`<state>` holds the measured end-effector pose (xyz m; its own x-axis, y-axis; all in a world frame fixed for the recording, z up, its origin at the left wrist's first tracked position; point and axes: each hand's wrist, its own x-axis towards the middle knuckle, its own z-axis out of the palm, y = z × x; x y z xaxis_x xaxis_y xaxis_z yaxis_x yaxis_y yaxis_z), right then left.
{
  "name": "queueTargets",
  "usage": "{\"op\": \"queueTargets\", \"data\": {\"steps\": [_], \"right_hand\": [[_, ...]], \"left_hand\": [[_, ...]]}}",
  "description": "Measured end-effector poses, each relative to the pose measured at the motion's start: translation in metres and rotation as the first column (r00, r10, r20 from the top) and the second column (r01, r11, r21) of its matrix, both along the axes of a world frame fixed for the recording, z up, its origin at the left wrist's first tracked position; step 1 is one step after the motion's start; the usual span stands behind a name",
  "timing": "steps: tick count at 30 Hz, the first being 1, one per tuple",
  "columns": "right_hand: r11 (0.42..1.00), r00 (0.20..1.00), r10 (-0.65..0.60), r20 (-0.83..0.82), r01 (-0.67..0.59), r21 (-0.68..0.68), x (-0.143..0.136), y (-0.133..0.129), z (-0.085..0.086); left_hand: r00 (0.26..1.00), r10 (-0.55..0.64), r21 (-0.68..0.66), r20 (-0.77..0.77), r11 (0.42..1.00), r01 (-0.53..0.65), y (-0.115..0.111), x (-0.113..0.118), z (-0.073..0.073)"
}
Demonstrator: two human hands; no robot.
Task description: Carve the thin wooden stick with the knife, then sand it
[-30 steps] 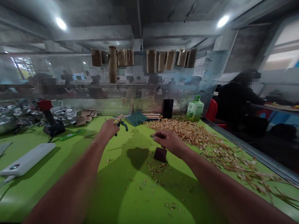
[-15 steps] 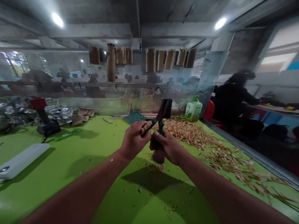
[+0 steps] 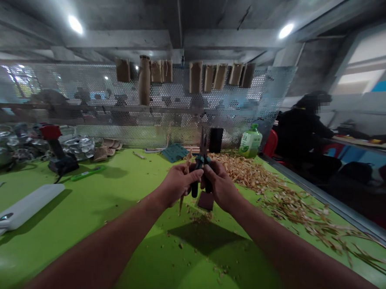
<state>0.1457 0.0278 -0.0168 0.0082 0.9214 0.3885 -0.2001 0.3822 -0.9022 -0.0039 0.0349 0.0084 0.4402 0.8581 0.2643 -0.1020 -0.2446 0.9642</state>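
My right hand (image 3: 222, 187) is closed around the pliers (image 3: 203, 147), which stand upright with the jaws pointing away from me. The dark handles hang down between my two hands. My left hand (image 3: 177, 185) is closed on a thin, light-coloured wooden piece (image 3: 189, 157) that sticks out above and below the fingers. Its thumb reaches across to the pliers' handle. Below the hands a dark reddish-brown block (image 3: 205, 201) lies on the green table (image 3: 137, 248), with small wood crumbs around it.
Wood shavings (image 3: 247, 171) spread along the right side. Behind stand a green-labelled bottle (image 3: 251, 141), a black flat object (image 3: 216, 140) and a teal sheet (image 3: 174, 153). At left are a cordless drill (image 3: 58, 150), a green cutter (image 3: 88, 173) and a white lamp-like bar (image 3: 31, 207). A person (image 3: 304, 124) sits at right.
The pliers have turned from a rightward tilt to upright, and their spread handles have come closer together. My left hand has shifted its hold, and the wooden piece now points upward.
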Motion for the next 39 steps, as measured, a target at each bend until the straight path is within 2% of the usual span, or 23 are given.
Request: {"op": "queueTargets", "data": {"steps": [2, 3, 5, 8, 10, 12, 14, 16, 18, 19, 21, 22, 23, 25, 27, 30, 34, 36, 39], "right_hand": [[0.991, 0.994, -0.104, -0.011, 0.105, 0.082, 0.003, -0.001, 0.003], [0.987, 0.993, -0.117, 0.028, 0.113, 0.112, 0.006, -0.001, 0.005], [0.994, 0.977, -0.067, 0.204, 0.047, 0.101, 0.009, -0.002, 0.005], [0.997, 0.891, 0.067, 0.449, -0.049, -0.051, 0.011, 0.001, -0.002], [0.994, 0.856, 0.095, 0.508, -0.056, -0.092, 0.009, 0.003, -0.010], [0.997, 0.840, 0.068, 0.538, -0.041, -0.063, 0.005, 0.004, -0.017], [0.997, 0.868, 0.062, 0.493, -0.033, -0.066, 0.001, 0.003, -0.020], [0.989, 0.944, 0.078, 0.321, -0.033, -0.144, -0.003, 0.002, -0.018], [0.976, 0.992, 0.060, 0.113, -0.035, -0.215, -0.005, 0.000, -0.013], [0.972, 0.997, 0.050, 0.051, -0.037, -0.232, -0.005, -0.001, -0.010], [0.965, 0.998, 0.061, 0.013, -0.056, -0.256, -0.005, -0.002, -0.005], [0.957, 0.997, 0.080, 0.007, -0.075, -0.282, -0.004, -0.003, -0.003], [0.945, 0.995, 0.093, -0.018, -0.094, -0.312, -0.004, -0.003, -0.002], [0.928, 0.992, 0.085, -0.089, -0.111, -0.355, -0.003, -0.003, -0.002], [0.923, 0.989, 0.045, -0.141, -0.095, -0.372, -0.002, -0.002, -0.004], [0.917, 0.990, 0.010, -0.140, -0.065, -0.393, 0.000, 0.001, -0.006], [0.916, 0.987, 0.029, -0.159, -0.090, -0.391, 0.003, 0.002, -0.003], [0.921, 0.986, 0.046, -0.157, -0.103, -0.375, 0.003, 0.001, 0.000], [0.928, 0.989, 0.071, -0.132, -0.114, -0.353, 0.003, -0.003, 0.004]], "left_hand": [[0.993, 0.083, -0.108, 0.079, 0.991, -0.074, -0.002, 0.005, -0.002], [0.987, 0.121, -0.143, 0.103, 0.984, -0.106, -0.002, 0.008, -0.003], [0.975, 0.185, -0.182, 0.120, 0.970, -0.161, -0.001, 0.011, -0.005], [0.966, 0.244, -0.181, 0.080, 0.957, -0.227, 0.002, 0.013, -0.008], [0.964, 0.261, -0.170, 0.051, 0.954, -0.249, 0.002, 0.013, -0.009], [0.969, 0.245, -0.166, 0.038, 0.958, -0.236, 0.000, 0.015, -0.010], [0.977, 0.213, -0.158, 0.028, 0.966, -0.206, -0.004, 0.017, -0.010], [0.982, 0.190, -0.109, 0.003, 0.976, -0.188, -0.007, 0.017, -0.008], [0.973, 0.230, 0.022, -0.037, 0.973, -0.229, -0.006, 0.015, -0.005], [0.957, 0.283, 0.124, -0.058, 0.953, -0.275, -0.003, 0.012, -0.004], [0.892, 0.447, 0.356, -0.070, 0.846, -0.396, 0.005, 0.006, -0.004], [0.875, 0.471, 0.429, -0.109, 0.817, -0.386, 0.010, 0.002, -0.004], [0.874, 0.458, 0.458, -0.163, 0.819, -0.345, 0.015, -0.001, -0.005], [0.894, 0.346, 0.412, -0.284, 0.886, -0.212, 0.023, -0.005, -0.008], [0.894, 0.326, 0.395, -0.307, 0.898, -0.192, 0.026, -0.007, -0.010], [0.900, 0.332, 0.431, -0.282, 0.882, -0.190, 0.025, -0.006, -0.014], [0.932, 0.138, 0.418, -0.334, 0.908, 0.015, 0.023, -0.003, -0.020], [0.938, 0.080, 0.454, -0.337, 0.887, 0.087, 0.024, -0.003, -0.022], [0.931, 0.070, 0.544, -0.358, 0.826, 0.148, 0.025, -0.006, -0.022]]}}
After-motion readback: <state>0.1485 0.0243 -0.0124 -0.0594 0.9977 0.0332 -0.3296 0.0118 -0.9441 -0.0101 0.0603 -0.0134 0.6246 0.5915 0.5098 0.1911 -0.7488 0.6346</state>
